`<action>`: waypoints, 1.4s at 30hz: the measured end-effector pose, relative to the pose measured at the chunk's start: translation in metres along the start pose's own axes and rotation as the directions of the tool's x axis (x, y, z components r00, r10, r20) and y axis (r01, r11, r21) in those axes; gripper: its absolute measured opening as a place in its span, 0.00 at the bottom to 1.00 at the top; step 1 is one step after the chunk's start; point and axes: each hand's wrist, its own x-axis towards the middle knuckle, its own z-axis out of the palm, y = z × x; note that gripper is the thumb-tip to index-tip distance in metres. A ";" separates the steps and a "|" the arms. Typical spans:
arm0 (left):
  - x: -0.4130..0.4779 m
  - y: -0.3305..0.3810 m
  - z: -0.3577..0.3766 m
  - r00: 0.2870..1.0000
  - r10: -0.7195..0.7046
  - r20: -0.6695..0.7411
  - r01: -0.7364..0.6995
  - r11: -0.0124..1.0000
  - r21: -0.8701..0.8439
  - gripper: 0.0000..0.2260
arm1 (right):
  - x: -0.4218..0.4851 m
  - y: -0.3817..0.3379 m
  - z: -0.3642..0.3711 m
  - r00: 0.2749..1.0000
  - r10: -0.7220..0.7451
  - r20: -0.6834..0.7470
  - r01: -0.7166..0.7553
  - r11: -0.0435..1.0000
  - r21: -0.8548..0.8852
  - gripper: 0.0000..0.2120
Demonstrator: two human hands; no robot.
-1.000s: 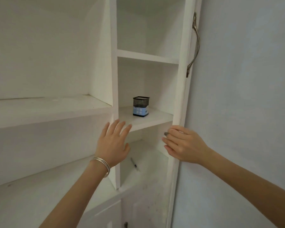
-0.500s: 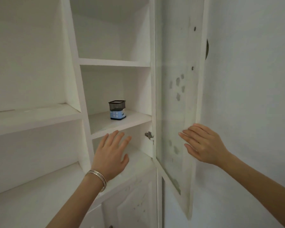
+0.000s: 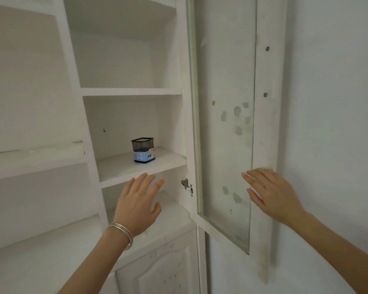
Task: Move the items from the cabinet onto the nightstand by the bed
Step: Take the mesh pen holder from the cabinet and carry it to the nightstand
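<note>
Your left hand below the shelf and right hand at the glass door were open, empty; you needed to grip the mesh pen holder by its sides.

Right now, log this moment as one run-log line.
stage: nothing taken yet | left hand: open, below shelf | right hand: open, at glass door | mesh pen holder: upright on shelf, untouched
</note>
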 end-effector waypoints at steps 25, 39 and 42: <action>0.042 -0.157 0.098 0.998 -0.031 0.045 0.029 0.999 0.041 0.22 | 0.213 -0.132 0.161 0.999 -0.022 0.038 0.007 0.937 0.349 0.16; 0.073 -0.173 0.154 0.989 -0.100 0.110 0.097 0.995 0.030 0.23 | 0.303 -0.110 0.259 0.969 -0.189 0.160 0.089 0.869 0.487 0.21; 0.074 -0.173 0.154 0.993 -0.084 0.087 0.079 0.995 0.057 0.21 | 0.316 -0.109 0.273 0.948 -0.229 0.222 0.081 0.846 0.528 0.22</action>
